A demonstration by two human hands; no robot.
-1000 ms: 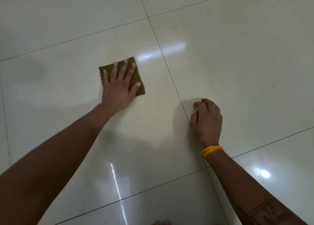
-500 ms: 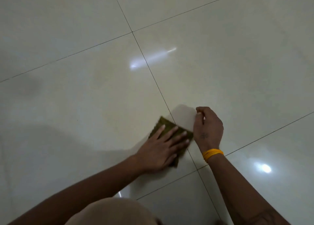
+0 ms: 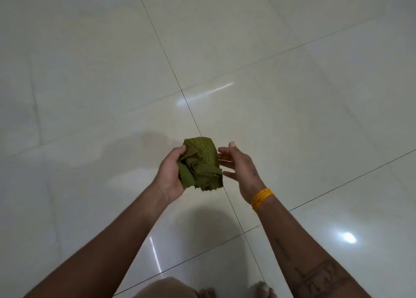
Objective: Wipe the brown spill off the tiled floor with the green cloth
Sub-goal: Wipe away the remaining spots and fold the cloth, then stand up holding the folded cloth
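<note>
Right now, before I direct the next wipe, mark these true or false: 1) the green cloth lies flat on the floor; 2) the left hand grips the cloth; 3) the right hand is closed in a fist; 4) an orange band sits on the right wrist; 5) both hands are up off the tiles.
1) False. The green cloth is bunched up and held in the air above the tiled floor.
2) True. The left hand has its fingers curled round the cloth.
3) False. The right hand is open, fingers relaxed beside the cloth.
4) True. The orange band circles the right wrist.
5) True. Neither hand touches the tiles.
</note>
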